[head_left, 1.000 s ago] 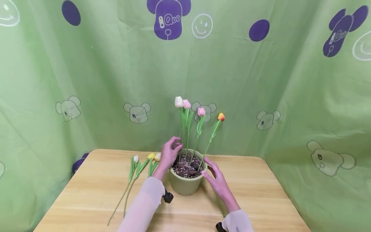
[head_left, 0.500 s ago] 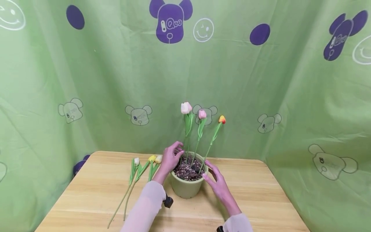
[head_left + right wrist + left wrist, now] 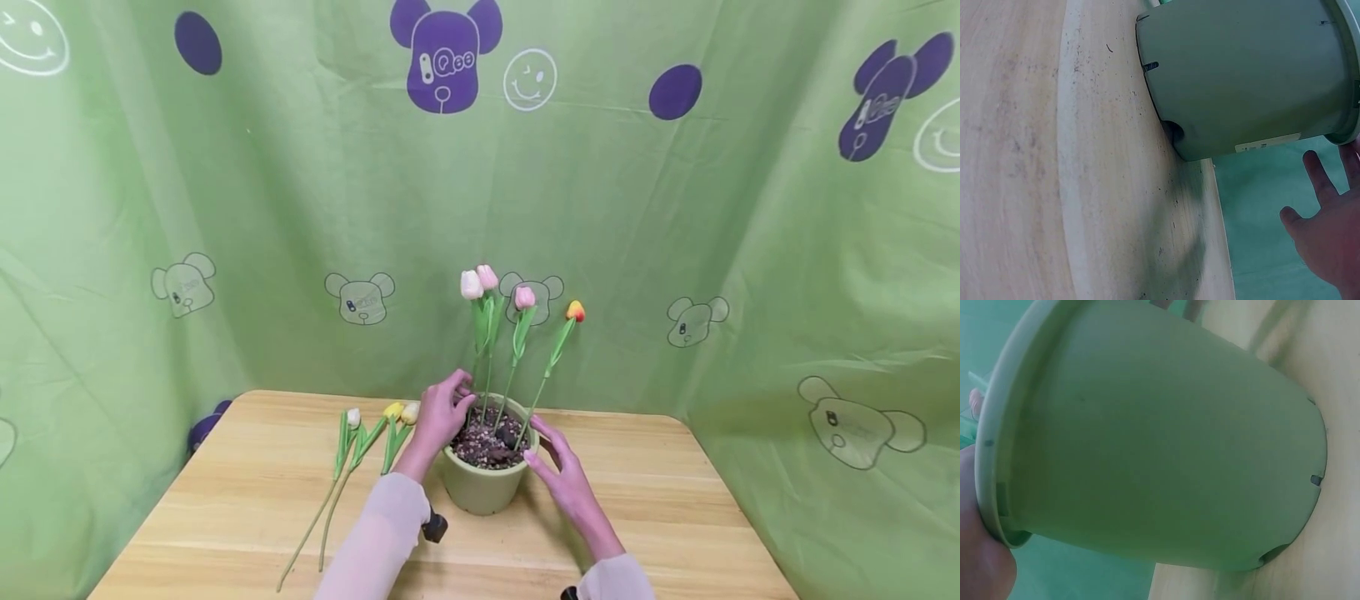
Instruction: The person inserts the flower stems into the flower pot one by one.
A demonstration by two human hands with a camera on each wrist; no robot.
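A light green flowerpot (image 3: 482, 493) filled with dark, grainy soil (image 3: 483, 452) stands upright on the table. My left hand (image 3: 439, 417) reaches over its left rim, with thumb and fingers around the lower stem of a white tulip (image 3: 471, 285); the fingertips are partly hidden. Beside it stand two pink tulips (image 3: 524, 297) and, leaning right, a red-and-yellow tulip (image 3: 575, 312). On the pot's right side, my right hand (image 3: 567, 479) rests against the rim with thumb and fingers spread. In the right wrist view its fingers (image 3: 1319, 181) look fairly straight below the rim.
Left of the pot lie a white tulip (image 3: 354, 418), a yellow tulip (image 3: 393, 410) and a cream tulip (image 3: 409, 412), the last partly behind my left arm. The wooden table (image 3: 225, 492) ends at a green curtain (image 3: 600, 208) behind and at the sides.
The white tulip's head swung right until it overlapped the pink one, then back left, apart from it. My left hand shifted slightly at the stem; the right hand stayed at the rim.
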